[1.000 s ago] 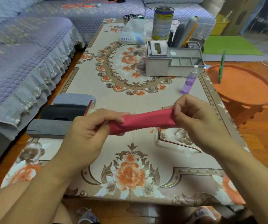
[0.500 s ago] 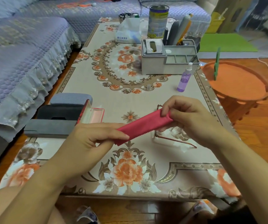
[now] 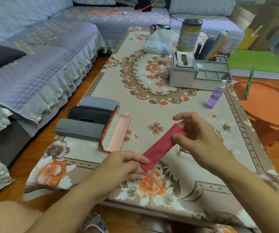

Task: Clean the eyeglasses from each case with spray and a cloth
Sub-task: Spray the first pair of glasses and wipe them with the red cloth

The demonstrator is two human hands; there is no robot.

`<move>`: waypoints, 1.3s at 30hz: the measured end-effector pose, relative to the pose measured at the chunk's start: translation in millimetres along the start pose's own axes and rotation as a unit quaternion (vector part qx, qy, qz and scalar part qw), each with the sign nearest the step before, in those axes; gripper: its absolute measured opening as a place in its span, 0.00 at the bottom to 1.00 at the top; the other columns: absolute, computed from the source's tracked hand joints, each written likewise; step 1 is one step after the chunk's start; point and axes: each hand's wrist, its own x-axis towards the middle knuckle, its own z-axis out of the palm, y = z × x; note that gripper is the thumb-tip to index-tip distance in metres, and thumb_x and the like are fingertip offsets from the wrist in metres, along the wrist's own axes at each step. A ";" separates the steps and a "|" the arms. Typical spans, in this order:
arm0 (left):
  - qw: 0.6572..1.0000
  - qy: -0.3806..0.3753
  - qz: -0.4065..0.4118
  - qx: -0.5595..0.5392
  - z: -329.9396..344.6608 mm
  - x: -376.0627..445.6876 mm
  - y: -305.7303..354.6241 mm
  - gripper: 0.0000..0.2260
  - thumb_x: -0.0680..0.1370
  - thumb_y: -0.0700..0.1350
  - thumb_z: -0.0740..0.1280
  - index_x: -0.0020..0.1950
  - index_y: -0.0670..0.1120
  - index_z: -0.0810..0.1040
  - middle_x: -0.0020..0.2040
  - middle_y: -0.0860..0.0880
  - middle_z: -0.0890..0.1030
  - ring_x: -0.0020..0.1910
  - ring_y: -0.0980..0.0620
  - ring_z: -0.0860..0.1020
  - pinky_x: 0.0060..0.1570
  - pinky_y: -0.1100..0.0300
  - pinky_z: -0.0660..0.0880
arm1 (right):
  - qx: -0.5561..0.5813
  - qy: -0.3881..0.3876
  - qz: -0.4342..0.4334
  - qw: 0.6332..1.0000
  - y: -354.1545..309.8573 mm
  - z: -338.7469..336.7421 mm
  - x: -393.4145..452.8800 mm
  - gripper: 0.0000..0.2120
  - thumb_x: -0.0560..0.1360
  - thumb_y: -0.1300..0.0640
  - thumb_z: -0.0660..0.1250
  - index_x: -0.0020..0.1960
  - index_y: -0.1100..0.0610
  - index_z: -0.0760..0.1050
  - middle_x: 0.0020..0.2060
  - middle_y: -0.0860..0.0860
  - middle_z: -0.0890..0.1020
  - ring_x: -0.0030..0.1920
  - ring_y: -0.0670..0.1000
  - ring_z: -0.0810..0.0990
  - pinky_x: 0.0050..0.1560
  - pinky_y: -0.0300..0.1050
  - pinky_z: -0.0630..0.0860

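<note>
A red cloth (image 3: 162,145), folded into a long strip, stretches between my two hands above the table. My left hand (image 3: 122,167) pinches its near end and my right hand (image 3: 197,137) pinches its far end. A thin-framed pair of eyeglasses (image 3: 184,150) lies on the table, mostly hidden under my right hand. An open red case (image 3: 116,133) with a pink lining lies empty to the left. Beside it are three shut cases: a grey case (image 3: 78,128), a black case (image 3: 90,115) and a blue-grey case (image 3: 98,102). A purple spray bottle (image 3: 215,96) stands at the right.
The floral tablecloth (image 3: 152,91) covers a long low table. At its far end stand a grey organiser (image 3: 185,76), a tin (image 3: 189,35) and a tissue pack (image 3: 158,43). An orange round stool (image 3: 268,101) is at the right and a purple sofa (image 3: 34,64) at the left.
The cloth has tilted: my left hand lowered its end toward me while my right hand kept the far end up. The open red case is now fully in view.
</note>
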 end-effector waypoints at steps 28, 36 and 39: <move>0.975 0.224 0.006 0.011 -85.6 5.7 -37.5 0.10 0.79 0.43 0.66 0.57 0.55 0.77 0.51 0.53 0.82 0.51 0.53 0.82 0.57 0.45 0.80 | -0.339 0.002 -0.204 0.918 59.7 178.8 52.6 0.08 0.70 0.63 0.76 0.44 0.54 0.79 0.41 0.47 0.77 0.44 0.50 0.74 0.42 0.41 0.68; 0.951 0.284 0.052 0.107 -85.2 12.3 -42.5 0.12 0.79 0.44 0.67 0.62 0.55 0.74 0.59 0.54 0.76 0.52 0.59 0.75 0.46 0.65 0.72 | -0.437 -0.127 -0.190 0.870 56.6 157.7 39.7 0.17 0.81 0.46 0.63 0.63 0.52 0.81 0.59 0.48 0.82 0.64 0.53 0.73 0.68 0.54 0.70; 0.932 0.326 0.098 0.128 -77.7 9.1 -37.0 0.13 0.80 0.41 0.66 0.61 0.55 0.73 0.58 0.53 0.73 0.47 0.59 0.75 0.37 0.66 0.70 | -0.479 -0.223 -0.147 0.836 49.3 137.8 22.8 0.30 0.82 0.38 0.56 0.81 0.49 0.60 0.81 0.45 0.58 0.82 0.52 0.47 0.81 0.53 0.44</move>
